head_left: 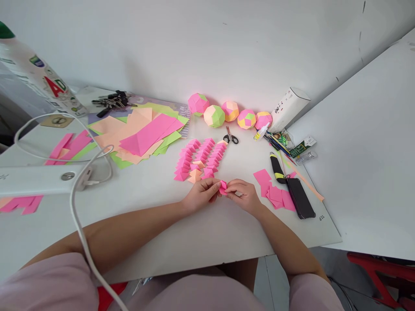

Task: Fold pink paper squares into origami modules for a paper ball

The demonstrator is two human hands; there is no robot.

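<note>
Between my two hands is a small folded piece of pink paper, held just above the near part of the table. My left hand pinches its left side with thumb and fingers. On the right side, my right hand grips it between fingertips and thumb. Just beyond my hands stand rows of folded pink paper units, with a few peach ones among them. To the right of my right hand lie several flat pink paper squares, partly overlapping.
Scissors lie behind the folded rows. Paper balls line the wall. Loose coloured sheets and keys are at back left. A white power bank with a cable crosses the left. A utility knife and phone lie right.
</note>
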